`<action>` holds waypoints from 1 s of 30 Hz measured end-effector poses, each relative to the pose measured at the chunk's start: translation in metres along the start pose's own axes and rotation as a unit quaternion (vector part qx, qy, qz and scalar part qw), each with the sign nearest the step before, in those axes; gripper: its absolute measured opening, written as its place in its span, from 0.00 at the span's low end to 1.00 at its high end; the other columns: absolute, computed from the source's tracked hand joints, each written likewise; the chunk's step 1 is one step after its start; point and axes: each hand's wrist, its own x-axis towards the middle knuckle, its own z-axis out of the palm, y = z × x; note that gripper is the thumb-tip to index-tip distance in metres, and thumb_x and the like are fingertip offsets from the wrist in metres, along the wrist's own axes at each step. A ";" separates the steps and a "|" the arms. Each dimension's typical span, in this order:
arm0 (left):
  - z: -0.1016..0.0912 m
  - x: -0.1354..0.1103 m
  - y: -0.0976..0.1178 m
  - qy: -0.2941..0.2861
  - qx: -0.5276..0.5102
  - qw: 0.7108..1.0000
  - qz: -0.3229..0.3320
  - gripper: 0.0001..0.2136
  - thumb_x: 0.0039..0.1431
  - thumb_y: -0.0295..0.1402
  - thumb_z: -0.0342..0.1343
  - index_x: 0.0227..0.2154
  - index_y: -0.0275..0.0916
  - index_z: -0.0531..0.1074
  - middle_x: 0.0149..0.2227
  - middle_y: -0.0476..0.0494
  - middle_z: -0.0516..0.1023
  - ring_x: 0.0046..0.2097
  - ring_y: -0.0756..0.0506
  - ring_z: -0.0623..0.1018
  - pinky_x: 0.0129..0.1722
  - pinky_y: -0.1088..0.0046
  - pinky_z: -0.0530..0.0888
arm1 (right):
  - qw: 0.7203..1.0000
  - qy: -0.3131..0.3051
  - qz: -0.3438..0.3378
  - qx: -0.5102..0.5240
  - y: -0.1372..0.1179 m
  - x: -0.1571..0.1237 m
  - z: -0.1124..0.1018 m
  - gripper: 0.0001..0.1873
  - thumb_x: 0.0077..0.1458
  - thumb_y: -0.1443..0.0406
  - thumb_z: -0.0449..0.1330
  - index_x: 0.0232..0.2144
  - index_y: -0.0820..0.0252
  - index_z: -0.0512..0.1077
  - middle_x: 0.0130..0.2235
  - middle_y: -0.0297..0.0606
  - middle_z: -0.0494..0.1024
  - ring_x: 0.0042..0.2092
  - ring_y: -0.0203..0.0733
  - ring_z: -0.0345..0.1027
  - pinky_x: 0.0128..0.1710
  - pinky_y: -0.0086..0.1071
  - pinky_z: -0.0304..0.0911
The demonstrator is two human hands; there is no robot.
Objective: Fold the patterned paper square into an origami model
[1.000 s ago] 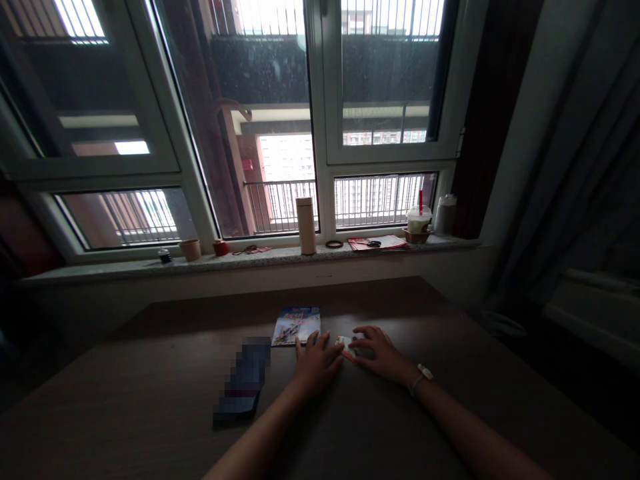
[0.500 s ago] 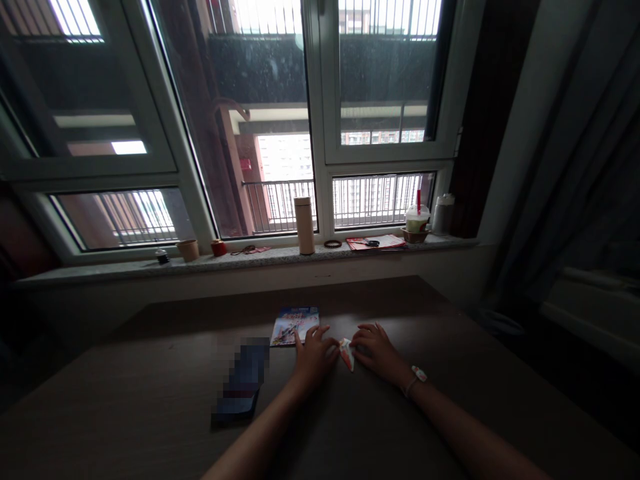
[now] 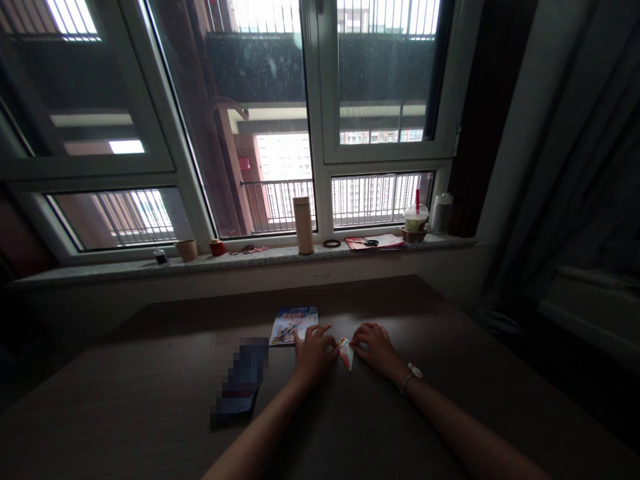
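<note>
A small folded piece of paper (image 3: 347, 355), white with orange-red print and narrowing to a point towards me, lies on the dark wooden table (image 3: 380, 433). My left hand (image 3: 315, 352) pinches its left upper edge between thumb and fingertips. On the opposite edge, my right hand (image 3: 376, 347) pinches it too, with its other fingers curled above. A colourful printed booklet (image 3: 293, 325) lies flat just beyond my left hand, partly covered by its fingers. A bracelet (image 3: 411, 375) circles my right wrist.
Left of my left forearm lies a blurred-out dark flat object (image 3: 243, 380). Along the windowsill (image 3: 260, 259) stand a beige flask (image 3: 303, 225), a brown paper cup (image 3: 187, 251), scissors (image 3: 369, 243) on red-and-white papers, and a drink cup (image 3: 416, 217) with a red straw.
Both hands stay at the folded paper with only slight finger shifts. The paper has turned a little and shows a wider face. The view has moved slightly.
</note>
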 end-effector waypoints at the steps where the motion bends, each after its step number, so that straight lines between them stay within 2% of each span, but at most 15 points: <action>1: -0.001 0.000 0.000 -0.004 0.000 1.000 -0.002 0.03 0.57 0.36 0.60 0.32 0.49 0.79 0.57 0.50 0.72 0.60 0.33 0.65 0.59 0.29 0.40 | 1.000 -0.008 0.006 0.000 0.000 0.000 -0.001 0.10 0.58 0.60 0.56 0.35 0.51 0.77 0.46 0.35 0.76 0.58 0.50 0.57 0.63 0.55 0.36; 6: -0.001 -0.002 0.000 -0.017 -0.004 1.000 -0.001 0.04 0.56 0.40 0.61 0.32 0.49 0.79 0.58 0.51 0.71 0.60 0.33 0.65 0.58 0.28 0.39 | 0.999 -0.028 0.013 0.005 -0.003 0.000 -0.006 0.10 0.56 0.59 0.56 0.35 0.49 0.77 0.47 0.35 0.76 0.62 0.52 0.52 0.63 0.61 0.28; 13: -0.005 -0.010 0.005 -0.031 0.003 1.000 0.000 0.10 0.55 0.43 0.60 0.38 0.47 0.78 0.59 0.46 0.69 0.61 0.34 0.65 0.63 0.36 0.40 | 0.999 -0.033 0.015 0.004 -0.005 -0.002 -0.008 0.10 0.56 0.59 0.57 0.36 0.49 0.77 0.47 0.36 0.76 0.63 0.52 0.52 0.63 0.62 0.26; 23: -0.005 -0.018 0.002 -0.076 0.022 0.997 0.008 0.24 0.48 0.54 0.61 0.47 0.49 0.74 0.63 0.41 0.63 0.63 0.30 0.60 0.58 0.29 0.37 | 1.000 -0.026 0.011 -0.006 -0.004 -0.003 -0.007 0.09 0.57 0.59 0.56 0.36 0.49 0.77 0.48 0.34 0.76 0.62 0.53 0.53 0.62 0.65 0.28; 30: -0.010 -0.018 -0.001 -0.063 0.044 0.997 0.019 0.20 0.52 0.55 0.58 0.45 0.53 0.76 0.63 0.45 0.63 0.65 0.29 0.57 0.58 0.28 0.35 | 0.999 -0.038 0.003 -0.010 -0.008 -0.008 -0.011 0.11 0.54 0.56 0.58 0.39 0.48 0.76 0.49 0.36 0.75 0.61 0.54 0.54 0.62 0.65 0.28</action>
